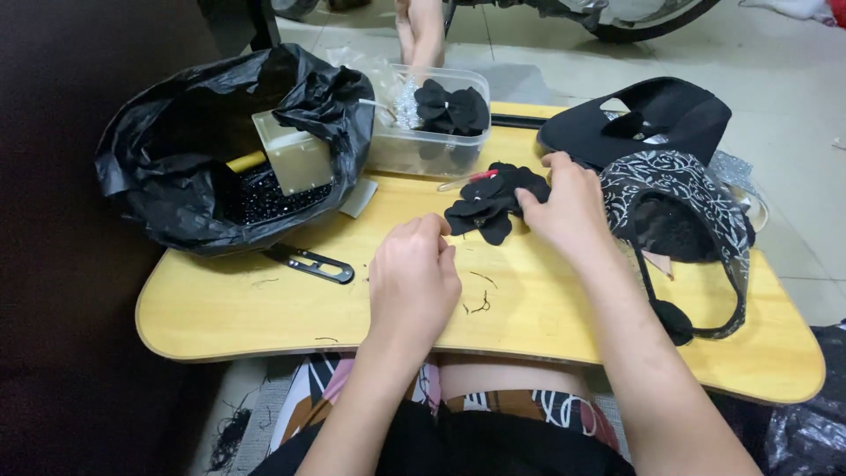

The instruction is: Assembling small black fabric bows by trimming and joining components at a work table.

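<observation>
A black fabric flower [490, 204] lies on the yellow lap table [264, 308]. My right hand [564, 207] rests on its right side, fingers pinching the petals. My left hand [412, 278] sits curled on the table just left of and below the flower; whether it holds anything is hidden. Black thread scraps [478, 304] lie beside the left hand. Small black thread snips [310, 263] lie to its left.
A black plastic bag [211, 150] with dark beads and a clear box fills the left. A clear container [430, 123] holds more black flowers. Black and patterned bags [679, 189] lie at the right. Another person's foot [421, 31] shows at the top.
</observation>
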